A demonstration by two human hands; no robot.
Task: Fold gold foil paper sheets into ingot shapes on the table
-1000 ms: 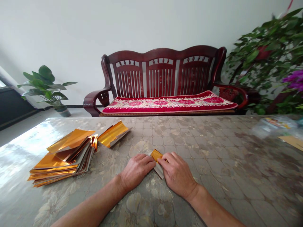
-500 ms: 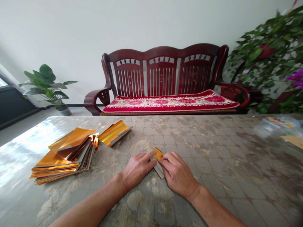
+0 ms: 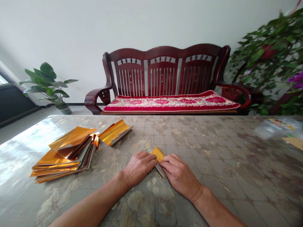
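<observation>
Pale and plain, the wall (image 3: 180,23) rises behind a long table (image 3: 213,189), whose cover shines a little and carries a pattern of flowers and tiles. On this table, midway between its left and right sides and well apart from its far edge, lies a small folded piece of gold paper (image 3: 157,153). Left hand (image 3: 140,167) comes from the near left, palm down, its fingers together and their tips on the left side of the piece; whether they pinch it or only press it, I cannot tell. Right hand (image 3: 180,173) comes from the near right, with wrist bent inward, and its thumb and fingers are clamped on the right side of the same piece. The paper is glossy gold above, and a grey strip shows toward the person.

Nearer to the far edge, left of the hands, rests a loose gold sheet (image 3: 115,130) with curled sides. Beside it, toward the left edge, stands an uneven stack of gold sheets (image 3: 56,164), with grey showing between the layers. Near the far right corner are a crumpled clear plastic bag (image 3: 276,127), with coloured print showing, and a flat tan piece (image 3: 293,142). Beyond the far left corner, a grey-green pot (image 3: 64,109) holds a broad-leaved plant (image 3: 47,83).
</observation>
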